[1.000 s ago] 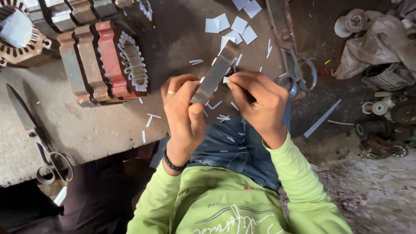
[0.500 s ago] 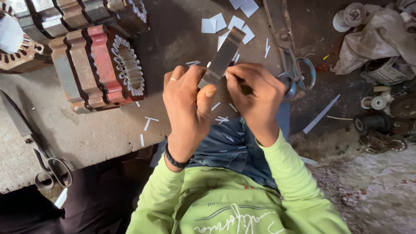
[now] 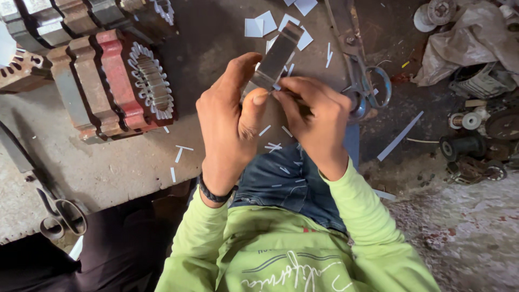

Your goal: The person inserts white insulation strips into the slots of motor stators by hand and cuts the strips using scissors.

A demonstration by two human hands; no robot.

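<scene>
The grey folded strip [image 3: 277, 59] sits raised above the surface [image 3: 108, 167], tilted so its far end points up and away from me, near the middle of the view. My left hand [image 3: 230, 121] has its fingers closed around the strip's lower end, thumb pressed against its near edge. My right hand [image 3: 319, 121] meets it from the other side, fingers pinched together on the same lower end, touching the left thumb. Under both hands, thin white paper slivers [image 3: 273, 146] lie scattered over the blue jeans [image 3: 292, 184] and the surface. White paper squares [image 3: 259, 26] lie just beyond the strip's upper end. To the right of the hands rest large shears [image 3: 359, 70], their loop handle just beside my right hand. On the left stands a red-painted motor stator [image 3: 127, 81] with pale slot liners showing, more stators in a row behind it. A second pair of scissors [image 3: 51, 208] lies at the surface's left edge, well apart.
</scene>
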